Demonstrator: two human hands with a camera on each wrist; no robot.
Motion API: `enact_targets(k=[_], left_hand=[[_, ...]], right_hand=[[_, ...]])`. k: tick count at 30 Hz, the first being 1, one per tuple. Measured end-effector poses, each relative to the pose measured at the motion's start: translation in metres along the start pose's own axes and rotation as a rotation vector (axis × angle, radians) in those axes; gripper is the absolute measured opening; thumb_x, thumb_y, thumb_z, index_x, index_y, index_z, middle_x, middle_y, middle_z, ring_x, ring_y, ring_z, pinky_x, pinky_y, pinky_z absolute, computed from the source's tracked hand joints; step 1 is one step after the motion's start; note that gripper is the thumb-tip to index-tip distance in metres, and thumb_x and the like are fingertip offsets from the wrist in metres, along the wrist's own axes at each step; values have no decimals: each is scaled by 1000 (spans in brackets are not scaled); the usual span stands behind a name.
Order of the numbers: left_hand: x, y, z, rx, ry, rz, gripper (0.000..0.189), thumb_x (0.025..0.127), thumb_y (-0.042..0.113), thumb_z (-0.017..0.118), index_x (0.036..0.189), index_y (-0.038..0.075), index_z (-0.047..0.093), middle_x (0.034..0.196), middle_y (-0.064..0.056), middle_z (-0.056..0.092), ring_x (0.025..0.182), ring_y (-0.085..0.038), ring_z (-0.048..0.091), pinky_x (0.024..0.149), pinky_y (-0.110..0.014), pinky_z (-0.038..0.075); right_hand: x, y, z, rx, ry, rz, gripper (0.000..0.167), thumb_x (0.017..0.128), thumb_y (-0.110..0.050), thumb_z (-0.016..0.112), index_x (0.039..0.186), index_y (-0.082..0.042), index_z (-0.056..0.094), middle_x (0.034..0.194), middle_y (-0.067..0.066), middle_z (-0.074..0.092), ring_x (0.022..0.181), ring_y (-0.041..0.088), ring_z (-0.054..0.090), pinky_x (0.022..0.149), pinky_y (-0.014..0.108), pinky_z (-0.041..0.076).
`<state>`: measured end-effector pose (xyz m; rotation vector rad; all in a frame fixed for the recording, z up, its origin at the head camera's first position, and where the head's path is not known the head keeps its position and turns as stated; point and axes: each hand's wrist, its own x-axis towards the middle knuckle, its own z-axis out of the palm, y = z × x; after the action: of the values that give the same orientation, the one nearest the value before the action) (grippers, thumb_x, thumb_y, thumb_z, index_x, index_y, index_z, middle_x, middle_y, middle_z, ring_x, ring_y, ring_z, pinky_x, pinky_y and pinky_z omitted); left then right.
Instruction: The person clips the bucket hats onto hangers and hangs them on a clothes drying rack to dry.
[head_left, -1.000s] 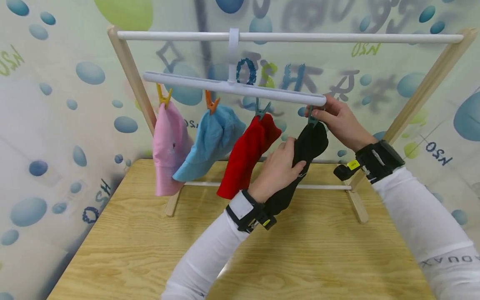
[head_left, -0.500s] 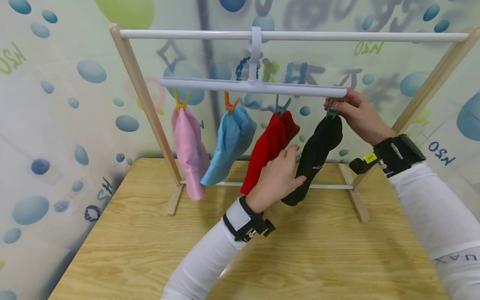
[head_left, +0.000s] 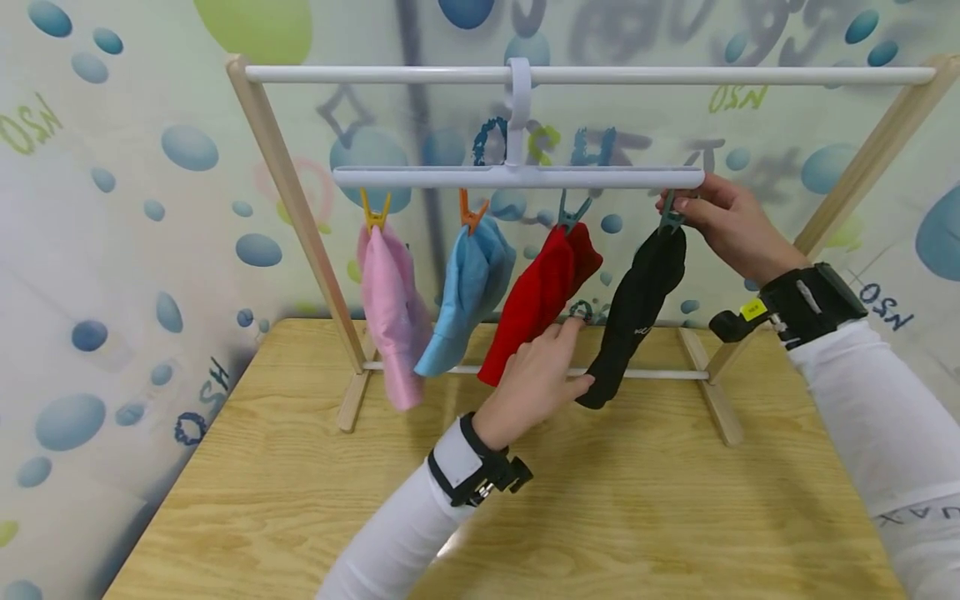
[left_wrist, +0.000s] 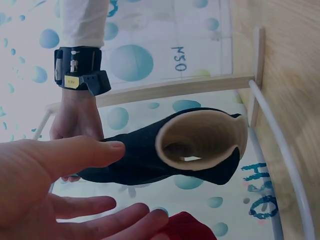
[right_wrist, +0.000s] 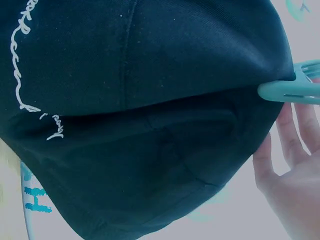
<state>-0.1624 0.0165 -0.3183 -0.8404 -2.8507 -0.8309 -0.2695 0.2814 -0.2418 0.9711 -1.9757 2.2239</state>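
A black hat (head_left: pixel 637 317) with pale lettering hangs from a dark green clip (head_left: pixel 671 215) near the right end of a white hanger (head_left: pixel 517 177). My right hand (head_left: pixel 742 229) pinches that clip with thumb and fingers. My left hand (head_left: pixel 532 383) is beside the lower part of the black hat, its fingers extended and holding nothing. In the left wrist view, the thumb overlaps the hat; contact cannot be told. The hat's opening shows a beige inside (left_wrist: pixel 202 137). A red hat (head_left: pixel 536 292) hangs left of it, partly behind my left fingers.
Further left on the hanger, a light blue hat (head_left: pixel 468 292) hangs from an orange clip and a pink hat (head_left: pixel 393 317) from a yellow one. The hanger's hook sits on the top rail (head_left: pixel 675 77) of a wood-framed rack standing on a wooden table (head_left: pixel 600 517).
The hanger has slid right along the rail and swung from tilted to level, carrying the hats. My right hand moved right with the clip. My left hand came off the black hat and lowered.
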Motion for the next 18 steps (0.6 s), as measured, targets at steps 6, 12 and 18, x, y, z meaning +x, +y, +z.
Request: enact_targets(k=[6,12,18], left_hand=[[-12,-7,5,-24,-13,20,57,86,21,75,132,2,48,111,-11,62,61,-13,53,51,-18,42],[-28,-25,15,11,17,29,40,85,16,74,117,1,55,81,-7,57,54,-14,48,46,-20,38],[-51,-52,27,96,30,29,25,83,14,74,96,3,56,73,-4,51,60,-18,52,49,-28,40]], right_hand=[[-12,-2,-3,-197,78,44,27,100,-6,50,127,-5,54,119,8,53,107,16,47,91,23,38],[-46,4,-9,-532,123,180,31,102,-17,48,131,-7,48,126,0,47,108,11,48,90,17,38],[-96,25,-12,-750,117,348,36,104,-25,42,132,-2,43,124,2,47,100,5,49,82,16,39]])
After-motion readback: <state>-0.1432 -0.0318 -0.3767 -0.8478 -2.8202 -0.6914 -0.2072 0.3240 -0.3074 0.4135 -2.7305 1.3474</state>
